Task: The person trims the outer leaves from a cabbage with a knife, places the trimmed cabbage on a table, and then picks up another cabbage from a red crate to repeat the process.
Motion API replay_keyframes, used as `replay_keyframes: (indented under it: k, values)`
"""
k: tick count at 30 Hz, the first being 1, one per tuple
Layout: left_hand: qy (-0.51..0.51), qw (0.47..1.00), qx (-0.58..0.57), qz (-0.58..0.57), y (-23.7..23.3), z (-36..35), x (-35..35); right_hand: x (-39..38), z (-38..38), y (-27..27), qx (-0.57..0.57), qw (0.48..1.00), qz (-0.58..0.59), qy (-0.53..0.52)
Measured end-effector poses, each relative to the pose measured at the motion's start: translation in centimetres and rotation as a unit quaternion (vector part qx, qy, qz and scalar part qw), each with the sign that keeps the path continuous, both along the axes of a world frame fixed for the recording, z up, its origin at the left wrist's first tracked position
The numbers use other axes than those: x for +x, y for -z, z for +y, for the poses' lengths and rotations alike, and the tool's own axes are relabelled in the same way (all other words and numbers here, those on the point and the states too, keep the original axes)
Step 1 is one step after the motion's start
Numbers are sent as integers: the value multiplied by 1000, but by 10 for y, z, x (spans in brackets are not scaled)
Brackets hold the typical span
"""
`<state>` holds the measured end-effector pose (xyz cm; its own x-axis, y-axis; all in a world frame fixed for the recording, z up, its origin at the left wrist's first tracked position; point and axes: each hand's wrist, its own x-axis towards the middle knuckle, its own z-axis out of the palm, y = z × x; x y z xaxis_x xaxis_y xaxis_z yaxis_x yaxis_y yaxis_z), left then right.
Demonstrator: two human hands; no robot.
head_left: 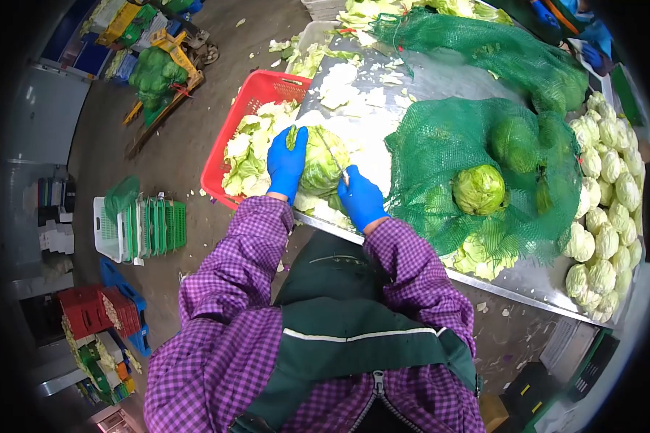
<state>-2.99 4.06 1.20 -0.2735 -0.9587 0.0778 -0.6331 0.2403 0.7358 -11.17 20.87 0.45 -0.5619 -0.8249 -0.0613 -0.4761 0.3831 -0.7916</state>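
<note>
Steel table, cabbage, knife, gloved hands

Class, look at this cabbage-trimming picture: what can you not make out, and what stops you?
Head view:
- Knife: handle wrapped in the right hand; only the blade shows.
- Cabbage: one side covered by the left hand.
- Net bag: mesh folds hide how many heads it holds.
- Red crate: floor buried under leaves.
- Trimmed heads: pile cut off by the dark lens rim.
</note>
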Motion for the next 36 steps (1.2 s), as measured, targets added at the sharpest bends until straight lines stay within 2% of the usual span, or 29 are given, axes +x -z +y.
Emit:
replay_keyframes:
  k: [3, 5, 6, 7, 10, 13, 15, 17, 18, 20, 21, 22, 24, 27, 29, 32, 33, 34, 35, 36]
  values:
    - [31, 999, 11, 26, 1, -9, -2, -10, 3, -12, 85, 995, -23, -55]
    - [78, 997, -25, 13, 1, -8, -4, -14, -7, 15, 95, 994, -14, -44]
    - [79, 997, -21, 11, 2, -6, -1, -15, -12, 17, 98, 994, -4, -38]
    - [67, 997, -22, 9, 0, -12, -7, -25, -23, 17, 158, 986, -15, -43]
    - [46, 999, 25, -6, -3, -19, -9, -21, -19, 7, 114, 991, -20, -62]
    - [31, 997, 69, -5, -13, -31, -10, -21, 2, -17, 181, 978, -40, -95]
    - [62, 989, 130, -22, -23, -36, -11, -22, -5, 11, 190, 976, -43, -98]
    - [66, 994, 90, -12, -4, -38, -12, -37, -34, 70, 218, 974, 22, -64]
    - [73, 996, 51, -10, -4, -34, -10, -34, -38, 75, 216, 974, 18, -65]
    - [61, 996, 60, 16, -8, -42, -11, -49, -60, 82, 236, 966, 56, -94]
    - [51, 991, 119, 44, -9, -42, -4, -58, -61, 90, 215, 968, 69, -110]
    - [42, 982, 168, 75, -11, -50, -1, -84, -68, 59, 222, 928, -252, -158]
    - [59, 976, 182, 108, 8, -63, 12, -120, -90, 52, 264, 845, -421, -199]
    - [59, 959, 215, 177, 18, -70, 20, -127, -119, 19, 275, 866, -379, -176]
    - [84, 912, 290, 277, 3, -60, 28, -132, -145, 22, 270, 871, -360, -199]
    - [139, 908, 255, 302, 13, -59, 42, -114, -189, 22, 278, 884, -332, -178]
    - [142, 909, 251, 300, 23, -64, 49, -115, -204, 40, 154, 922, -192, -299]
    - [136, 909, 253, 301, 22, -64, 50, -109, -213, 42, 21, 912, -45, -407]
    - [123, 925, 206, 293, 21, -67, 49, -96, -230, 44, 110, 945, -146, -271]
    - [108, 940, 159, 283, 16, -65, 49, -81, -241, 34, 197, 942, -240, -125]
